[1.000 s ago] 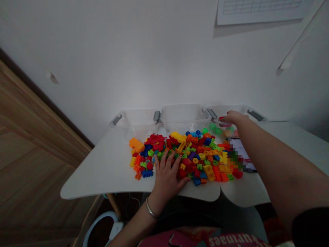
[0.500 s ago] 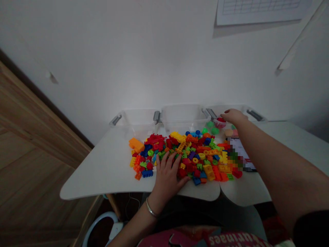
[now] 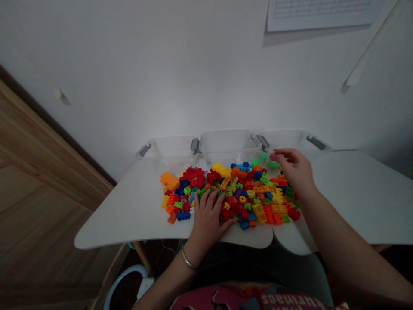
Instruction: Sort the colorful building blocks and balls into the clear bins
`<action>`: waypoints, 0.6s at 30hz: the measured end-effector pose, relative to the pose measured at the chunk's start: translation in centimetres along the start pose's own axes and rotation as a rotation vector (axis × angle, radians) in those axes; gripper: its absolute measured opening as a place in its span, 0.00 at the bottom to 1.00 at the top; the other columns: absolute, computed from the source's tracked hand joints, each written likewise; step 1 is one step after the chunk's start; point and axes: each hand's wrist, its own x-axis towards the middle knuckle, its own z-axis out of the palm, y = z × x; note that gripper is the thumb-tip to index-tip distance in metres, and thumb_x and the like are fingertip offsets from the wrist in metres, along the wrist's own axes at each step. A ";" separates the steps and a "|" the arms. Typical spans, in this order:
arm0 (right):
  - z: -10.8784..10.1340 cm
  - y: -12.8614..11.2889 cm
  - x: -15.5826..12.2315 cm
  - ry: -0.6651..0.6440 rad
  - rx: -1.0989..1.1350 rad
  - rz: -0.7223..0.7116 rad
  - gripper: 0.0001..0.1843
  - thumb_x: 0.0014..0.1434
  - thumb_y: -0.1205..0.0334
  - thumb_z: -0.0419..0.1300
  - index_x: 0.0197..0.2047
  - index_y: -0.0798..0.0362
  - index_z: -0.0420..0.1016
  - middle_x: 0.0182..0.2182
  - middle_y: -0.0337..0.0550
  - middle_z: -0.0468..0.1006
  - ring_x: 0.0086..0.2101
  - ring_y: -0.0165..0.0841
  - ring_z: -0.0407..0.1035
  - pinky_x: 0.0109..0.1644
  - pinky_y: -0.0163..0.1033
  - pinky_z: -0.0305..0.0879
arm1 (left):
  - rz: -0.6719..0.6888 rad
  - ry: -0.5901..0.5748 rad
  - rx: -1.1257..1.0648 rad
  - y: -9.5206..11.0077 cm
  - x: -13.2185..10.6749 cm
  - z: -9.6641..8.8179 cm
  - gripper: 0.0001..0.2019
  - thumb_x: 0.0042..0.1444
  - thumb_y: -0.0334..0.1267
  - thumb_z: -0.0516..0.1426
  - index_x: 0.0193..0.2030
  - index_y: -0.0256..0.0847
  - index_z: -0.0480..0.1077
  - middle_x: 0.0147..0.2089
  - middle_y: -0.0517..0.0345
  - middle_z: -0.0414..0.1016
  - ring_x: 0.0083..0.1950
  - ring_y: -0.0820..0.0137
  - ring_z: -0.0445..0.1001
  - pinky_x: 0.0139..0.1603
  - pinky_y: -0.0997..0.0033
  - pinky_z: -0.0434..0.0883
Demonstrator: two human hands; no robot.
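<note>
A heap of colorful plastic building blocks point(image 3: 240, 211) lies on the white table. My left hand point(image 3: 209, 214) rests palm down on the near edge of the heap, fingers spread, gripping nothing. Along the back stand clear plastic bins. My right hand point(image 3: 297, 170) hovers at the front of the right bin point(image 3: 287, 137), its fingers loosely bent and apart, with no piece visible between them. Through the bin's clear wall show green round pieces point(image 3: 272, 165) and a reddish-pink piece point(image 3: 275, 156) close to my right fingertips, partly covered by them.
The middle bin point(image 3: 227, 138) and left bin point(image 3: 176, 144) stand against the wall, with gray latches at their sides. A gap splits the table's front edge. A printed sheet point(image 3: 318, 15) hangs above; a wooden panel point(image 3: 48, 181) stands left.
My right hand has drawn back from over the right bin toward me, and its forearm now covers the phone seen earlier. My left hand stays on the blocks. The view has shifted slightly.
</note>
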 end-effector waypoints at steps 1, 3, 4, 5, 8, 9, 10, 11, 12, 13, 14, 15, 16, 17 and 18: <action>0.3 0.2 -0.4 -0.068 -0.050 -0.032 0.15 0.59 0.55 0.52 0.43 0.51 0.74 0.44 0.48 0.80 0.42 0.38 0.74 0.49 0.44 0.69 | 0.001 0.002 0.001 0.0 0.0 0.0 0.36 0.54 0.57 0.61 0.67 0.43 0.61 0.66 0.45 0.65 0.68 0.48 0.57 0.70 0.32 0.42; 1.1 0.6 -0.6 -0.187 -0.164 -0.094 0.15 0.58 0.56 0.53 0.43 0.52 0.76 0.44 0.49 0.80 0.44 0.39 0.73 0.52 0.45 0.67 | 0.001 0.004 0.006 0.1 0.0 -0.1 0.36 0.54 0.56 0.61 0.66 0.43 0.61 0.66 0.45 0.64 0.68 0.49 0.57 0.70 0.32 0.42; 1.5 0.7 -0.6 -0.238 -0.222 -0.106 0.16 0.58 0.57 0.54 0.44 0.53 0.76 0.45 0.49 0.79 0.45 0.40 0.73 0.53 0.46 0.67 | 0.000 0.003 0.010 0.1 0.0 -0.1 0.36 0.55 0.56 0.61 0.67 0.43 0.61 0.67 0.45 0.64 0.68 0.49 0.57 0.70 0.32 0.42; 1.8 0.7 -0.5 -0.280 -0.280 -0.099 0.17 0.58 0.57 0.54 0.47 0.54 0.76 0.46 0.50 0.79 0.46 0.41 0.73 0.53 0.45 0.66 | 0.001 0.000 0.014 0.2 0.0 -0.2 0.36 0.54 0.56 0.61 0.67 0.43 0.61 0.67 0.46 0.64 0.68 0.49 0.57 0.70 0.32 0.43; 2.9 0.3 0.0 -0.366 -0.455 -0.041 0.22 0.60 0.57 0.53 0.54 0.57 0.74 0.48 0.52 0.80 0.47 0.42 0.73 0.53 0.44 0.66 | 0.005 -0.010 0.022 0.2 0.1 -0.3 0.36 0.54 0.56 0.61 0.66 0.42 0.61 0.66 0.46 0.64 0.68 0.49 0.57 0.70 0.32 0.44; 3.1 0.1 0.2 -0.393 -0.518 -0.025 0.22 0.61 0.57 0.52 0.55 0.56 0.73 0.48 0.52 0.80 0.47 0.42 0.74 0.52 0.43 0.66 | 0.007 -0.011 0.021 0.2 0.1 -0.3 0.36 0.54 0.56 0.61 0.66 0.42 0.61 0.66 0.46 0.65 0.68 0.49 0.57 0.70 0.32 0.44; 3.3 -0.2 0.4 -0.420 -0.580 -0.010 0.23 0.62 0.56 0.51 0.56 0.55 0.73 0.47 0.52 0.80 0.46 0.43 0.74 0.52 0.44 0.66 | 0.007 -0.011 0.018 0.1 0.1 -0.3 0.36 0.54 0.56 0.61 0.66 0.42 0.61 0.66 0.46 0.65 0.68 0.49 0.57 0.70 0.32 0.43; 3.5 -0.4 0.6 -0.443 -0.640 0.003 0.23 0.63 0.56 0.51 0.57 0.55 0.72 0.47 0.53 0.80 0.47 0.44 0.74 0.51 0.44 0.66 | 0.006 -0.011 0.014 0.1 0.1 -0.3 0.36 0.55 0.56 0.60 0.66 0.42 0.61 0.66 0.46 0.65 0.68 0.49 0.57 0.70 0.32 0.43; 3.7 -0.6 0.9 -0.459 -0.694 0.019 0.23 0.63 0.55 0.50 0.57 0.54 0.73 0.46 0.54 0.81 0.47 0.45 0.75 0.50 0.45 0.66 | 0.004 -0.011 0.011 0.1 0.1 -0.3 0.36 0.55 0.56 0.60 0.66 0.42 0.61 0.66 0.46 0.64 0.69 0.49 0.57 0.70 0.32 0.43; 3.8 -0.7 1.1 -0.472 -0.739 0.039 0.23 0.63 0.54 0.50 0.57 0.54 0.73 0.45 0.54 0.81 0.47 0.46 0.75 0.49 0.46 0.67 | 0.002 -0.011 0.008 0.1 0.1 -0.3 0.36 0.55 0.57 0.60 0.66 0.42 0.61 0.66 0.46 0.64 0.69 0.49 0.57 0.70 0.32 0.43; 4.0 -0.8 1.3 -0.484 -0.777 0.062 0.24 0.63 0.54 0.49 0.56 0.54 0.73 0.45 0.55 0.81 0.46 0.47 0.75 0.49 0.47 0.67 | 0.001 -0.012 0.007 0.1 0.1 -0.3 0.36 0.55 0.57 0.60 0.66 0.42 0.61 0.67 0.46 0.64 0.69 0.49 0.57 0.70 0.32 0.43; 4.1 -0.8 1.5 -0.497 -0.806 0.084 0.24 0.63 0.53 0.49 0.56 0.54 0.73 0.45 0.56 0.81 0.46 0.47 0.75 0.48 0.47 0.67 | 0.002 -0.012 0.006 0.1 0.1 -0.3 0.36 0.55 0.57 0.60 0.66 0.42 0.61 0.67 0.46 0.64 0.69 0.49 0.57 0.70 0.33 0.43; 4.2 -0.8 1.7 -0.509 -0.826 0.104 0.24 0.63 0.53 0.49 0.56 0.54 0.74 0.45 0.57 0.81 0.46 0.48 0.75 0.47 0.47 0.67 | 0.003 -0.012 0.005 0.1 0.1 -0.3 0.36 0.55 0.57 0.60 0.66 0.43 0.61 0.67 0.47 0.64 0.69 0.49 0.56 0.70 0.33 0.43; 4.4 -0.8 1.9 -0.520 -0.841 0.120 0.24 0.63 0.52 0.49 0.54 0.54 0.75 0.45 0.57 0.81 0.46 0.48 0.75 0.47 0.47 0.67 | 0.004 -0.012 0.004 0.1 0.1 -0.3 0.36 0.55 0.57 0.60 0.66 0.43 0.61 0.67 0.47 0.64 0.69 0.50 0.56 0.70 0.33 0.42; 4.6 -0.7 2.0 -0.530 -0.854 0.130 0.24 0.63 0.52 0.49 0.53 0.55 0.76 0.45 0.58 0.81 0.46 0.48 0.75 0.46 0.47 0.68 | 0.004 -0.012 0.003 0.1 0.1 -0.3 0.36 0.55 0.57 0.60 0.66 0.42 0.61 0.66 0.47 0.64 0.69 0.50 0.57 0.70 0.33 0.42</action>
